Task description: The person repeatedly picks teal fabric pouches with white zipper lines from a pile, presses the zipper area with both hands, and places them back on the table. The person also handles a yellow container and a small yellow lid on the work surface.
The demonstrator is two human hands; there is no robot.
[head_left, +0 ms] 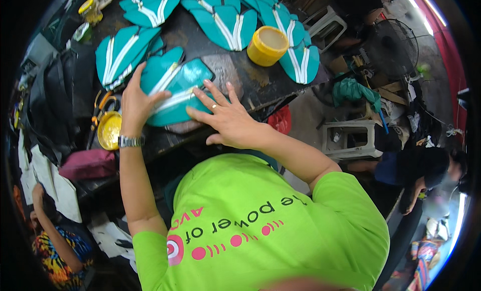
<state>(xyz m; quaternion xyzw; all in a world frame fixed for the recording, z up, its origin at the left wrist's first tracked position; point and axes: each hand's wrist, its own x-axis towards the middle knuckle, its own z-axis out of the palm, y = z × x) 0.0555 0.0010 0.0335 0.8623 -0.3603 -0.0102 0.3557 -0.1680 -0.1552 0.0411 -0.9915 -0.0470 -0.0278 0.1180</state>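
Note:
A glossy teal panel (168, 114) with pale zipper strips lies near the table's front edge, on a worn brownish slab (228, 73). My left hand (134, 104) rests along its left side, fingers stretched up and thumb over the teal surface. Spread flat, my right hand (228, 119) touches the right part of the panel with its fingertips by the end of a zipper strip. Neither hand has anything gripped. Another teal piece (163, 65) lies partly under or behind this panel; how the two meet is hidden.
More teal panels with white zippers (228, 28) cover the table's far side. A yellow tub (264, 53) stands at right. Orange-handled scissors (100, 109), a yellow dish (109, 131) and a maroon pouch (89, 164) lie left. Stools (350, 140) and a fan (393, 46) stand right; other people are nearby.

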